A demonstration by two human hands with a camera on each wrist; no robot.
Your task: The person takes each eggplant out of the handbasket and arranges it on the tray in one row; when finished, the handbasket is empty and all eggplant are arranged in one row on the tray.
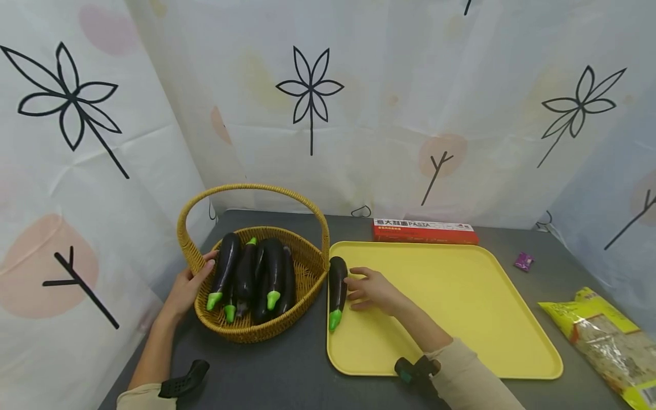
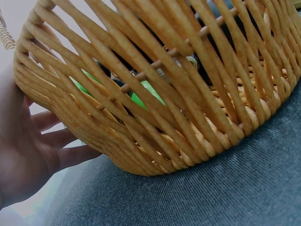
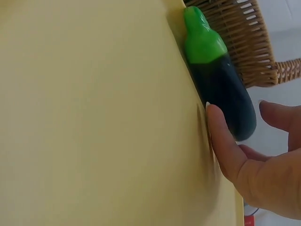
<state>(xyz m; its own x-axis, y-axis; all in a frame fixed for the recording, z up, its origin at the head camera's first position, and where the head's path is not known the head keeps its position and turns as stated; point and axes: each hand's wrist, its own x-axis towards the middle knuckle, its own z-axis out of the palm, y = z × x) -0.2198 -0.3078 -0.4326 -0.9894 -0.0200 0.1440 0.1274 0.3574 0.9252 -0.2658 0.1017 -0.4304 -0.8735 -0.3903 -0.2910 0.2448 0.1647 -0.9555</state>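
A wicker basket with a tall handle holds several dark eggplants with green stem ends. My left hand grips its left rim beside the foot of the handle; in the left wrist view the fingers of that hand lie along the woven wall. One eggplant lies on the left edge of a yellow tray, green end toward me. Beside it is my right hand, fingers spread and loosely bent. The right wrist view shows a fingertip at the eggplant's side, the hand not closed round it.
Behind the tray lies a red and white pasta box. A small purple packet and a yellow see-through bag are on the right of the grey table. Patterned white cloth encloses the back and sides.
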